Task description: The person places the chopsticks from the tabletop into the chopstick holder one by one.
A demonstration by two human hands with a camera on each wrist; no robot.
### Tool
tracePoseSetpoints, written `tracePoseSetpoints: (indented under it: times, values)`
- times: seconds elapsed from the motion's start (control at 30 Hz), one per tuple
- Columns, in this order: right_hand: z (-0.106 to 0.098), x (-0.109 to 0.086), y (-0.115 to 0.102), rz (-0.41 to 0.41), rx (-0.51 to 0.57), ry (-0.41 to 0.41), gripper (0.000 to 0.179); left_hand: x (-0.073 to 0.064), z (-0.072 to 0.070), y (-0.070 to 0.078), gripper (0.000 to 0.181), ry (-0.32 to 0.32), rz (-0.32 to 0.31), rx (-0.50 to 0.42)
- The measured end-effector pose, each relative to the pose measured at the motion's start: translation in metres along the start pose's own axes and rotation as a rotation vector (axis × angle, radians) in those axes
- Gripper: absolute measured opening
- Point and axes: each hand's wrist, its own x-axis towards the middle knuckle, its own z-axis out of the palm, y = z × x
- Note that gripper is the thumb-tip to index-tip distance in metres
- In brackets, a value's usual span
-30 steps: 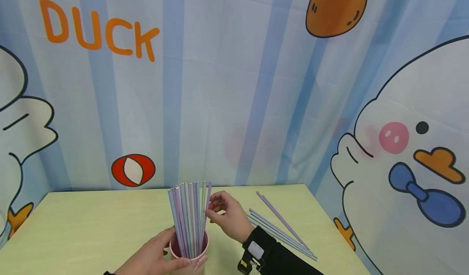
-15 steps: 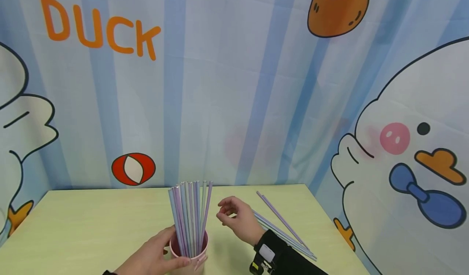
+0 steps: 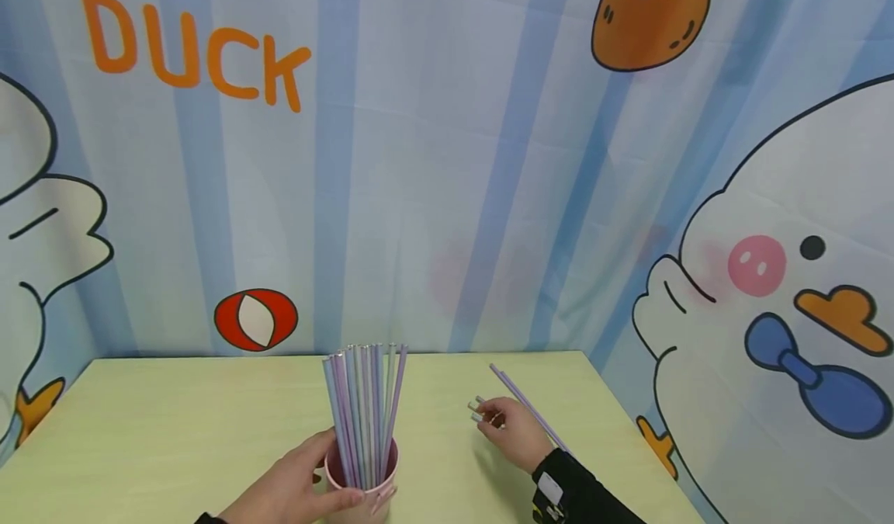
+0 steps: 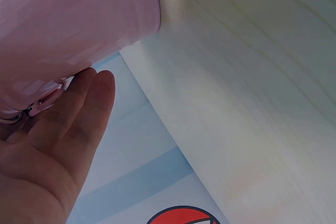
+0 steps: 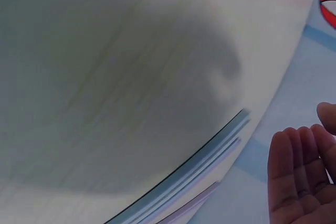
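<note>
In the head view, a pink cup (image 3: 358, 511) stands near the table's front, with a bundle of pale blue, purple and greenish straws (image 3: 362, 419) upright in it. My left hand (image 3: 289, 484) grips the cup from its left side, thumb across the front. The left wrist view shows the fingers (image 4: 86, 111) against the cup wall (image 4: 73, 19). My right hand (image 3: 518, 432) is over the loose straws (image 3: 478, 412), hiding most of their length. In the right wrist view, its fingers are extended, apart from the straws (image 5: 184, 174).
Purple straws (image 3: 525, 401) lie slanting just beyond my right hand on the pale wooden table (image 3: 209, 423). A duck-printed curtain (image 3: 419, 159) hangs behind the table's back edge.
My right hand has left the straws in the cup and moved right, down to the loose straws. The rightmost purple straw in the cup now leans free. My left hand stays on the cup.
</note>
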Motion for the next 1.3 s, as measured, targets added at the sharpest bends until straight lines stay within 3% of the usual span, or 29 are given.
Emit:
tracePoseSetpoints:
  times: [0.23, 0.57, 0.8, 1.3]
  values:
    - [-0.01, -0.01, 0.025, 0.026, -0.221, -0.017, 0.017, 0.0, 0.0, 0.0, 0.082, -0.001, -0.01, 0.004]
    - [-0.008, -0.014, 0.031, 0.012, -0.446, -0.056, 0.011, 0.0, 0.0, 0.001, 0.085, 0.001, -0.034, -0.005]
    - [-0.005, -0.015, 0.035, 0.016, -0.52, -0.076, 0.009, 0.0, 0.0, 0.002, 0.085, 0.001, -0.025, -0.01]
    - [-0.003, -0.015, 0.034, -0.064, -0.635, -0.051, 0.004, 0.001, 0.001, 0.0, 0.084, -0.004, -0.022, -0.017]
